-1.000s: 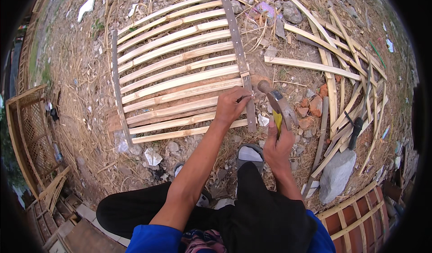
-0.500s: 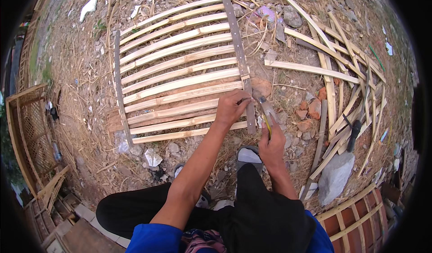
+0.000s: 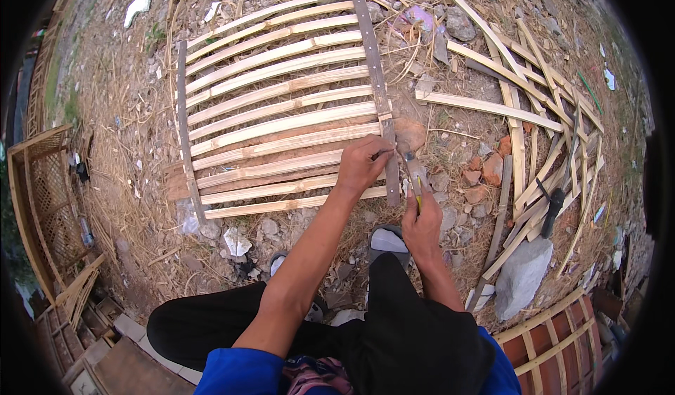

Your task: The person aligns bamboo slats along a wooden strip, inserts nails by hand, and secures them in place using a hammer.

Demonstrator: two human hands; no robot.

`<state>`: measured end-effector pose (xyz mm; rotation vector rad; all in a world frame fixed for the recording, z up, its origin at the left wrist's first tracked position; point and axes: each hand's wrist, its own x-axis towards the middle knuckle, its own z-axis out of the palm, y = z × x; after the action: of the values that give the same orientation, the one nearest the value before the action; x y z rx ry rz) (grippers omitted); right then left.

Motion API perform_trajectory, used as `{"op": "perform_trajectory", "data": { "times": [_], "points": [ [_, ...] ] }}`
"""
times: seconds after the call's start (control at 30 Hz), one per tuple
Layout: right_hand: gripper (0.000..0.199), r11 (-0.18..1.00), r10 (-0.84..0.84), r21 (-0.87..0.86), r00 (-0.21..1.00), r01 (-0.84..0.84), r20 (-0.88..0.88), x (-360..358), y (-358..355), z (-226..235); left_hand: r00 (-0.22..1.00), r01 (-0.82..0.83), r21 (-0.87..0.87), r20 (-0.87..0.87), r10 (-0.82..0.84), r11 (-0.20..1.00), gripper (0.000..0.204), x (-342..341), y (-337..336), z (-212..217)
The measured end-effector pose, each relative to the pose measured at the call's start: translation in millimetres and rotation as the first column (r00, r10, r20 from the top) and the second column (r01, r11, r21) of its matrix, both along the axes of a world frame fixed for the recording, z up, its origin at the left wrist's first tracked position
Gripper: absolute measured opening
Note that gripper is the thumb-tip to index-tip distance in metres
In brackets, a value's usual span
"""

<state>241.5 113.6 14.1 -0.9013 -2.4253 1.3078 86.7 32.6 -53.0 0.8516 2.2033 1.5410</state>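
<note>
A slatted panel of pale bamboo strips lies on the ground, its ends fixed across two dark battens. On the right-hand batten, near the lower slats, rests my left hand, its thumb and fingers pinched together. Whatever sits in that pinch is too small to make out. My right hand is wrapped round the handle of a hammer, which has a yellow part near the grip. The hammer's head is beside the batten, close to my left fingertips.
Loose bamboo strips lie heaped at the right, with a dark-handled tool on them. A grey stone block and broken brick pieces are nearby. A lattice panel stands at the left; another slatted frame is at lower right.
The view has shifted slightly. My left hand stays pinched at the batten, and the hammer remains beside it with little movement.
</note>
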Motion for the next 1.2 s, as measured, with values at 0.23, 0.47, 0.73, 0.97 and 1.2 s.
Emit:
{"op": "perform_trajectory", "data": {
  "times": [0.23, 0.47, 0.73, 0.97, 1.2],
  "points": [
    [0.032, 0.999, 0.015, 0.030, 1.000, -0.015, 0.001, 1, -4, 4, 0.999, -0.012, 0.048, -0.039, 0.014, 0.999, 0.014, 1, -1, -2],
    [0.020, 0.996, -0.055, -0.064, 0.995, 0.060, 0.080, -1, -8, 13, 1.000, -0.012, 0.026, -0.021, 0.013, 1.000, 0.014, 1, -3, -2],
    [0.029, 1.000, 0.002, 0.015, 0.999, -0.002, 0.044, 11, -3, -11, 1.000, -0.012, 0.014, 0.002, 0.012, 1.000, 0.014, 6, -4, -3],
    [0.024, 0.998, -0.066, 0.005, 0.993, 0.066, 0.101, 4, 7, -3, 0.997, -0.003, 0.048, -0.083, 0.007, 0.999, 0.012, -1, 1, -3],
    [0.052, 0.963, -0.173, 0.235, 0.969, 0.130, 0.175, 23, 15, -30, 1.000, -0.007, -0.021, -0.021, 0.006, 1.000, 0.032, 1, 0, -2]
  ]
}}
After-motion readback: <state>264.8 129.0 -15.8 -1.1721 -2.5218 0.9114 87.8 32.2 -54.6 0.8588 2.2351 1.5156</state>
